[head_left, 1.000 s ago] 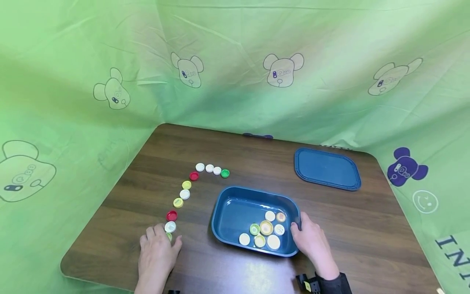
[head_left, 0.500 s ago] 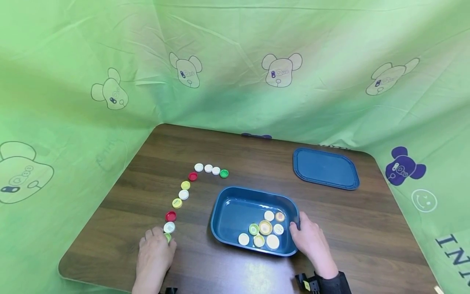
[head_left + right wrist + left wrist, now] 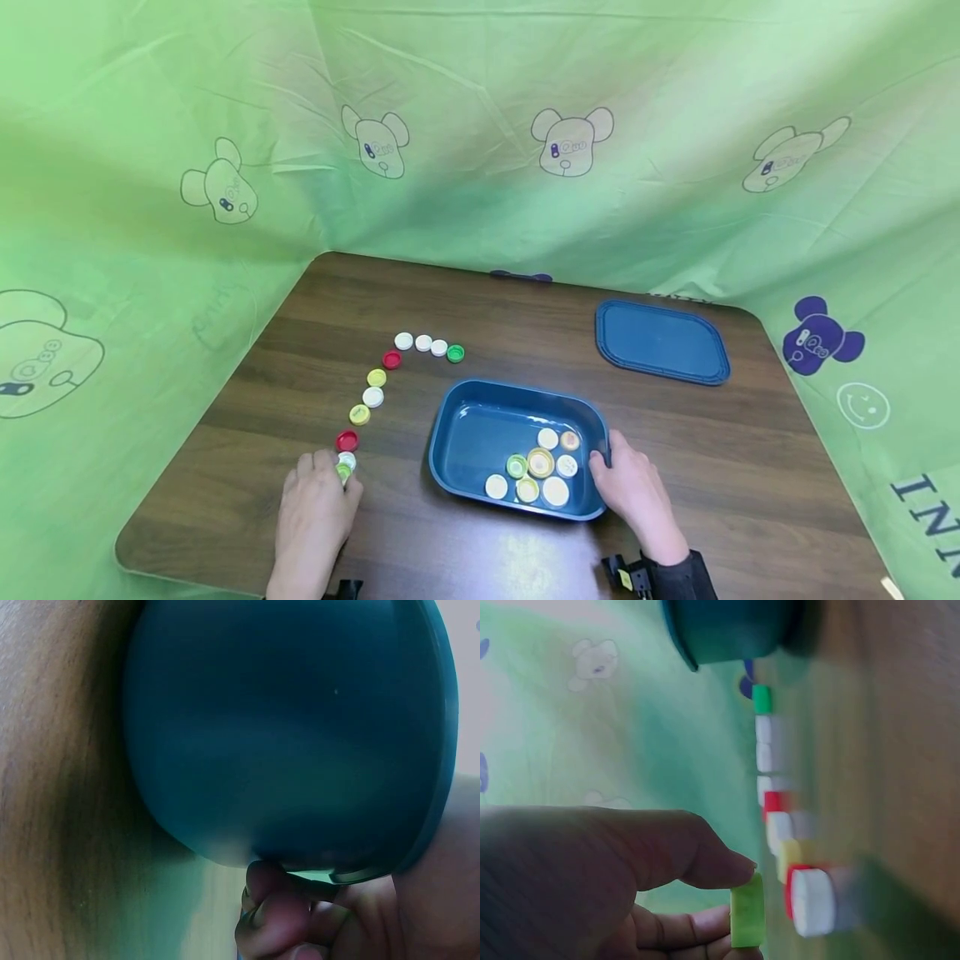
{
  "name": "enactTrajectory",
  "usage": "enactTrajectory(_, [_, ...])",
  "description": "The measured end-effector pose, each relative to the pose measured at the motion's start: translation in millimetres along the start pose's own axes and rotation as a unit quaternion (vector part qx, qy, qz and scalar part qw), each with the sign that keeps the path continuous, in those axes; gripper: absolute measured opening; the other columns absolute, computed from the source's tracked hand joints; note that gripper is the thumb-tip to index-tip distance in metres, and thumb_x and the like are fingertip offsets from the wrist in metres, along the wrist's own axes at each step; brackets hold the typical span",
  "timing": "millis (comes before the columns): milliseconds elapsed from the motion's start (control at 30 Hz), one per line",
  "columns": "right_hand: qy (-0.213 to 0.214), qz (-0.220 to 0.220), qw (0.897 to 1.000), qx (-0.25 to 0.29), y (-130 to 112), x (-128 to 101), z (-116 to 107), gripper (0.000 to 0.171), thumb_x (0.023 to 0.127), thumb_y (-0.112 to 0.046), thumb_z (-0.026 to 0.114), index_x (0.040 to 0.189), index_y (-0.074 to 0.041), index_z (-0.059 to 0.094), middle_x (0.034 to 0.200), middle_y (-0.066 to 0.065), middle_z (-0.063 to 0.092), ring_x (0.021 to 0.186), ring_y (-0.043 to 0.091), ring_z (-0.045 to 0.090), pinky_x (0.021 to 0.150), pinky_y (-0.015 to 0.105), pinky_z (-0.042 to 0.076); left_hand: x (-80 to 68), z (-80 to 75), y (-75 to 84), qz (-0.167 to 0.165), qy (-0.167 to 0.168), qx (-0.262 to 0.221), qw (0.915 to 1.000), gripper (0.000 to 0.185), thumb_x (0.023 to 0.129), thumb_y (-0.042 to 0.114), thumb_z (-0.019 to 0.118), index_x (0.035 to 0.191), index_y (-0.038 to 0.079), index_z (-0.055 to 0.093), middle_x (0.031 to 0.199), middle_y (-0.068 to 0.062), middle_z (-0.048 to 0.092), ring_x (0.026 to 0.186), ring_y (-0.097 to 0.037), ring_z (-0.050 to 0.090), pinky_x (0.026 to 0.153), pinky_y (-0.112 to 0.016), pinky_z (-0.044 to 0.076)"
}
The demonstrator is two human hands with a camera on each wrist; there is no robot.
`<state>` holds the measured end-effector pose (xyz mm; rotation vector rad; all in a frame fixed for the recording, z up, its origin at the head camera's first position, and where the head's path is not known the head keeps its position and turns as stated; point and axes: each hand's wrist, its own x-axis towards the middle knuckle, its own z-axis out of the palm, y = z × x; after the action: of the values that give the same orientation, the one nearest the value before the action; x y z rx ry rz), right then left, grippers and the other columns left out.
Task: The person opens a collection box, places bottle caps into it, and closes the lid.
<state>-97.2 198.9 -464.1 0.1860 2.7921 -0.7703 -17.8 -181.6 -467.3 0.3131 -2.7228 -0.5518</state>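
My left hand (image 3: pixel 313 515) pinches a light green bottle cap (image 3: pixel 748 911) between thumb and fingers. In the left wrist view that cap looks lifted a little off the tabletop. Just beyond it lies a white cap (image 3: pixel 347 459), then a red cap (image 3: pixel 347 442). They belong to a curved row of white, yellow, red and green caps running to a green cap (image 3: pixel 455 353) at its far end. My right hand (image 3: pixel 637 496) grips the right rim of a blue box (image 3: pixel 472 429), thumb inside and fingers outside. Several caps (image 3: pixel 541 462) lie in the box's right half.
A blue lid (image 3: pixel 663 342) lies flat at the back right of the brown wooden table (image 3: pixel 712 450). Green printed cloth (image 3: pixel 465 208) hangs behind and along both sides of the table.
My left hand has closed its thumb in on the light green cap and raised it, so it now partly covers the white cap. The right hand keeps its grip on the box.
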Motion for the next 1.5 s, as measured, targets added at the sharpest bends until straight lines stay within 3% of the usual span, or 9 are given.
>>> enactTrajectory(100, [0.003, -0.001, 1.0, 0.001, 0.0, 0.3, 0.2, 0.043, 0.101, -0.022, 0.055, 0.132, 0.006, 0.049, 0.116, 0.029, 0.065, 0.08, 0.026, 0.064, 0.067, 0.042, 0.058, 3.0, -0.9, 11.4, 0.024, 0.032, -0.014, 0.9991, 0.027, 0.072, 0.003, 0.072, 0.09, -0.009, 0.056, 0.078, -0.02, 0.052, 0.071, -0.043, 0.051, 0.067, -0.055, 0.042])
enactTrajectory(433, [0.002, -0.001, 1.0, 0.002, -0.2, -0.5, 0.1, 0.046, 0.101, -0.023, 0.053, 0.136, 0.006, 0.047, 0.12, 0.03, 0.063, 0.084, 0.028, 0.065, 0.07, 0.044, 0.058, 15.5, 9.9, 57.2, 0.125, 0.087, -0.036, 0.9877, 0.03, 0.065, -0.002, 0.077, 0.091, -0.006, 0.061, 0.083, -0.018, 0.058, 0.074, -0.037, 0.054, 0.065, -0.049, 0.048])
enactTrajectory(533, [0.0, 0.002, 1.0, 0.002, -0.4, -0.4, 0.5, 0.048, 0.101, -0.024, 0.053, 0.139, 0.006, 0.046, 0.124, 0.031, 0.062, 0.087, 0.029, 0.065, 0.074, 0.047, 0.059, 20.1, 11.6, 70.0, 0.14, 0.066, -0.032, 0.9874, 0.029, 0.068, -0.001, 0.077, 0.092, -0.006, 0.061, 0.084, -0.017, 0.057, 0.076, -0.035, 0.053, 0.067, -0.046, 0.047])
enactTrajectory(733, [-0.001, 0.006, 1.0, 0.003, -0.9, -0.4, 1.2, 0.049, 0.102, -0.024, 0.052, 0.14, 0.006, 0.044, 0.126, 0.032, 0.061, 0.088, 0.03, 0.066, 0.075, 0.048, 0.059, 28.7, 10.6, 93.9, 0.155, -0.012, -0.013, 0.9878, 0.029, 0.076, 0.005, 0.08, 0.099, -0.003, 0.063, 0.088, -0.012, 0.056, 0.079, -0.026, 0.049, 0.068, -0.037, 0.048])
enactTrajectory(900, [-0.002, 0.006, 1.0, 0.008, -1.3, 0.0, 0.9, 0.047, 0.102, -0.024, 0.052, 0.137, 0.005, 0.046, 0.121, 0.03, 0.063, 0.084, 0.028, 0.065, 0.067, 0.04, 0.057, 35.4, 16.6, 110.8, 0.196, -0.025, -0.011, 0.9801, 0.026, 0.076, 0.003, 0.078, 0.095, -0.002, 0.062, 0.086, -0.011, 0.056, 0.079, -0.025, 0.05, 0.068, -0.036, 0.049])
enactTrajectory(1033, [-0.002, 0.006, 1.0, 0.011, -1.3, -0.3, 0.5, 0.044, 0.101, -0.024, 0.053, 0.135, 0.005, 0.047, 0.117, 0.028, 0.064, 0.081, 0.026, 0.064, 0.063, 0.037, 0.055, 40.4, 23.5, 122.7, 0.212, -0.038, -0.003, 0.9766, 0.023, 0.077, 0.004, 0.077, 0.095, 0.0, 0.063, 0.088, -0.012, 0.058, 0.08, -0.025, 0.05, 0.068, -0.035, 0.05])
enactTrajectory(1200, [-0.002, 0.004, 1.0, 0.015, -0.7, -0.4, 0.2, 0.043, 0.101, -0.023, 0.053, 0.134, 0.004, 0.048, 0.115, 0.027, 0.065, 0.08, 0.025, 0.064, 0.061, 0.035, 0.054, 46.8, 27.2, 137.0, 0.218, -0.087, 0.002, 0.972, 0.022, 0.08, 0.005, 0.077, 0.099, 0.001, 0.066, 0.092, -0.011, 0.059, 0.083, -0.024, 0.05, 0.07, -0.034, 0.052])
enactTrajectory(1400, [-0.001, 0.002, 1.0, 0.016, 0.5, -0.3, 0.5, 0.043, 0.101, -0.023, 0.053, 0.134, 0.004, 0.048, 0.116, 0.028, 0.064, 0.08, 0.026, 0.064, 0.062, 0.035, 0.054, 51.3, 29.4, 151.4, 0.202, -0.17, 0.01, 0.9644, 0.024, 0.087, 0.011, 0.077, 0.107, 0.003, 0.067, 0.095, -0.009, 0.061, 0.085, -0.022, 0.051, 0.075, -0.035, 0.055])
enactTrajectory(1500, [-0.002, 0.002, 1.0, 0.016, 0.5, -0.5, 0.7, 0.046, 0.102, -0.024, 0.052, 0.137, 0.004, 0.046, 0.12, 0.03, 0.063, 0.082, 0.027, 0.064, 0.064, 0.038, 0.056, 51.3, 32.1, 155.5, 0.198, -0.195, 0.014, 0.9606, 0.025, 0.088, 0.013, 0.077, 0.109, 0.003, 0.067, 0.095, -0.009, 0.061, 0.084, -0.022, 0.05, 0.076, -0.035, 0.054])
